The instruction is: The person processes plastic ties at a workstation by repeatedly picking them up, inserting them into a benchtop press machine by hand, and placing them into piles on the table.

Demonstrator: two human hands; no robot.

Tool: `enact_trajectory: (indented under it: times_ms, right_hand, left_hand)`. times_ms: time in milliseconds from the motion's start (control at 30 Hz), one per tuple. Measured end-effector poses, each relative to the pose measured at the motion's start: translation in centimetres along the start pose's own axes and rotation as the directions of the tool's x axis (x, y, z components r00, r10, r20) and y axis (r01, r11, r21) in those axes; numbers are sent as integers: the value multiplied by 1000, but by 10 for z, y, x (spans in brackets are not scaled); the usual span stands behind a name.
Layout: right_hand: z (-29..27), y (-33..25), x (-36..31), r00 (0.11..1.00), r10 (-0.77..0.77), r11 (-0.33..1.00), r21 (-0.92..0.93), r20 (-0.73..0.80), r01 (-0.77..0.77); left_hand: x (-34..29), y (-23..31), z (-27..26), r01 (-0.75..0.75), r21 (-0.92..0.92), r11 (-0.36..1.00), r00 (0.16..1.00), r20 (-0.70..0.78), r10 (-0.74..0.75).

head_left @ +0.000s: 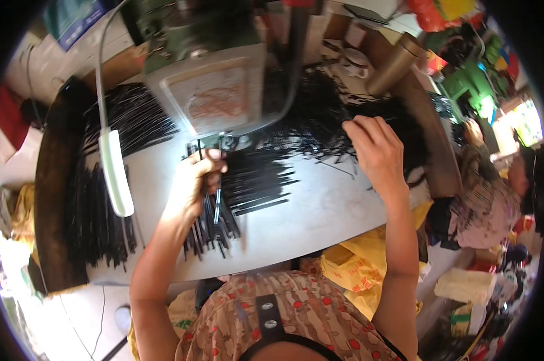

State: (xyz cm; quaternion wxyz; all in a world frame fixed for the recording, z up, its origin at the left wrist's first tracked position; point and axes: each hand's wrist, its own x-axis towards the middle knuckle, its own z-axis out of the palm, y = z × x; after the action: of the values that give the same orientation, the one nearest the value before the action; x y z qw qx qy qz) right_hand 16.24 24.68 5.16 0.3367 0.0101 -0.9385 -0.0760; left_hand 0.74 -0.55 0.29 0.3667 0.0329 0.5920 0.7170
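Note:
My left hand [201, 177] is closed on thin black strips [218, 207], held upright just below the head of a green machine [206, 90]. The strips' upper ends reach up to the machine's lower edge. Beneath that hand lies a fanned bunch of black strips, with a neat row of similar strips [257, 180] to its right. My right hand [377, 150] is at the edge of a tangled heap of black strips [317, 114], its fingers bent and pressed together. Its fingertips are partly hidden, so what they pinch cannot be made out.
More black strips [133, 117] are piled on the white tabletop [320, 201] at left. A white lamp bar [115, 171] hangs there. Brown raised edges flank the table; a tan cylinder [395, 63] and a cup [354, 63] stand far right. Another person [485, 198] sits at right.

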Motion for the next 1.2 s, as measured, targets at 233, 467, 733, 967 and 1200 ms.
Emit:
enact_trajectory:
  times_ms: [233, 467, 733, 967, 1200]
  right_hand:
    - [74, -81, 21, 975, 103, 693, 689, 196, -211]
    - [103, -99, 39, 783, 109, 15, 787, 612, -617]
    - [95, -104, 44, 697, 83, -185, 698, 712, -692]
    - [95, -104, 45, 708, 68, -203, 704, 703, -681]
    - [104, -106, 40, 752, 69, -193, 749, 655, -634]
  left_hand:
    - [0, -8, -11, -112, 183, 977, 993, -5, 115]
    - [-5, -2, -11, -120, 204, 972, 993, 39, 115]
    - [-2, 4, -12, -11, 40, 999, 987, 163, 4]
    - [0, 2, -12, -11, 8, 1000, 984, 178, 10]
    - [1, -3, -8, -54, 4, 999, 986, 155, 53]
